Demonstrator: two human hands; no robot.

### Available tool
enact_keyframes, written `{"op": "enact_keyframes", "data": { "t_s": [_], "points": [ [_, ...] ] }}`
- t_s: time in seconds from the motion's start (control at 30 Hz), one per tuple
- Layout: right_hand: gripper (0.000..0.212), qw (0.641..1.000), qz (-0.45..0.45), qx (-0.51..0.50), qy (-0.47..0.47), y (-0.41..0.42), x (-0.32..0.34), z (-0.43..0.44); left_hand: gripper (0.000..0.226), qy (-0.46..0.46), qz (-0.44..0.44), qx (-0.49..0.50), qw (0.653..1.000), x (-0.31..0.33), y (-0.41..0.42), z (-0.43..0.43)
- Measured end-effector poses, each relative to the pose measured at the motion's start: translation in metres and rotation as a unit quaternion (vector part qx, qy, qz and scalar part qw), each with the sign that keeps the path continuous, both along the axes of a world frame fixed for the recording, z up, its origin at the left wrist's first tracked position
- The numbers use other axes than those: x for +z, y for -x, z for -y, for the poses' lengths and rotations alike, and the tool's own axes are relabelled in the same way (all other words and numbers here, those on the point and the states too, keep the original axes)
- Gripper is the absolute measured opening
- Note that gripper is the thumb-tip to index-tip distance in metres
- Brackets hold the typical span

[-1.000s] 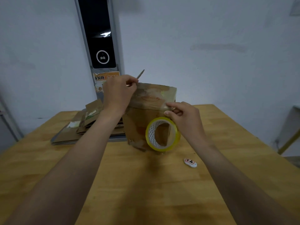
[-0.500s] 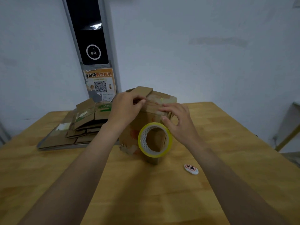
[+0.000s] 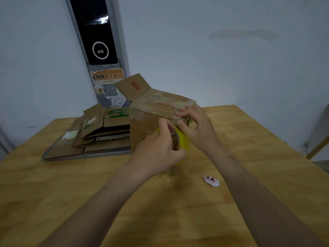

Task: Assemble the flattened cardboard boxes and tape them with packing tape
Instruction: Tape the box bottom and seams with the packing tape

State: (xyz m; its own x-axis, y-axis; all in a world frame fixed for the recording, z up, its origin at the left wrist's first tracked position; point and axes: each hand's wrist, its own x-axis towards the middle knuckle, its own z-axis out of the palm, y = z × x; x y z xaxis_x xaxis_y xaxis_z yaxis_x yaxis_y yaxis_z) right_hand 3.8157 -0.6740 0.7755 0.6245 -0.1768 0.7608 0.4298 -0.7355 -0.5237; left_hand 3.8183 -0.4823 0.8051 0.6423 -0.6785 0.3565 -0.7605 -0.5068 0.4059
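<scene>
— Two hands were on the job there! The cardboard box (image 3: 147, 129) stood upright on the wooden table (image 3: 249, 139), its top folded down apart from one flap (image 3: 132, 86) sticking up at the far-left corner.
— And the left hand (image 3: 156, 150)?
— Wrapped round the yellow tape roll (image 3: 184, 142), fingers curled over its rim, right up against the box's near face. It was blurred, mind you, so I could not tell whether any tape ran from roll to box.
— The right hand (image 3: 197, 127) was busy too.
— It was! Thumb on the front, fingers over the top, pinching the box's near top edge at the right-hand corner, just above the roll.
— What else was out there?
— A stack of flattened boxes (image 3: 105, 132) lay on a grey board (image 3: 85, 155) just beside the box's left side. A small white tag (image 3: 211, 180) with red characters sat on the table near the right forearm. On the wall behind hung a black panel (image 3: 96, 32), with a QR-code poster (image 3: 108, 84) beneath it.
</scene>
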Motion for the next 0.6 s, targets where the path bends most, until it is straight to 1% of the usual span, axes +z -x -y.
{"op": "enact_keyframes", "data": {
  "t_s": [0.07,0.1,0.13,0.17,0.2,0.27,0.3,0.33,0.4,0.43,0.47,0.5,0.57,0.6],
  "points": [
    [0.018,1.000,0.003,-0.001,0.005,0.000,0.000,0.002,0.039,0.020,0.055,0.013,0.998,0.008,-0.008,-0.005],
    [0.017,1.000,0.003,-0.001,0.005,-0.001,0.000,0.003,0.035,0.028,0.072,0.026,0.997,0.014,-0.012,-0.007],
    [0.017,1.000,0.001,0.000,0.005,-0.002,0.000,0.003,0.031,0.031,0.070,0.038,0.996,0.020,-0.016,-0.008],
    [0.016,1.000,0.000,-0.001,0.006,-0.003,-0.001,0.003,0.029,0.024,0.057,0.046,0.997,0.027,-0.021,-0.008],
    [0.016,1.000,0.000,-0.002,0.009,-0.004,-0.002,0.003,0.033,0.006,0.040,0.051,0.998,0.033,-0.026,-0.007],
    [0.016,1.000,0.001,-0.003,0.013,-0.007,-0.004,0.003,0.049,-0.054,0.005,0.044,0.998,0.047,-0.036,-0.001],
    [0.015,1.000,0.001,-0.002,0.007,-0.007,-0.006,0.002,0.050,-0.077,-0.018,0.029,0.996,0.054,-0.040,0.002],
    [0.014,1.000,0.001,0.000,-0.003,-0.007,-0.006,0.001,0.045,-0.093,-0.048,0.004,0.994,0.061,-0.042,0.004],
    [0.015,1.000,0.000,-0.005,-0.023,-0.008,-0.006,0.000,0.021,-0.109,-0.097,-0.049,0.988,0.072,-0.044,0.009],
    [0.017,0.999,0.000,-0.015,-0.029,-0.009,-0.005,0.001,0.012,-0.109,-0.105,-0.063,0.986,0.076,-0.045,0.010],
    [0.020,0.999,0.001,-0.027,-0.032,-0.010,-0.005,0.001,0.012,-0.112,-0.106,-0.064,0.986,0.078,-0.047,0.011],
    [0.023,0.999,0.000,-0.039,-0.032,-0.010,-0.005,0.000,0.013,-0.127,-0.104,-0.056,0.985,0.077,-0.050,0.010],
    [0.027,0.998,-0.001,-0.060,-0.024,-0.011,-0.006,-0.002,0.032,-0.177,-0.102,-0.023,0.979,0.076,-0.052,0.010],
    [0.028,0.998,0.001,-0.066,-0.015,-0.011,-0.007,-0.004,0.037,-0.195,-0.104,-0.012,0.975,0.076,-0.053,0.010]
  ]
}}
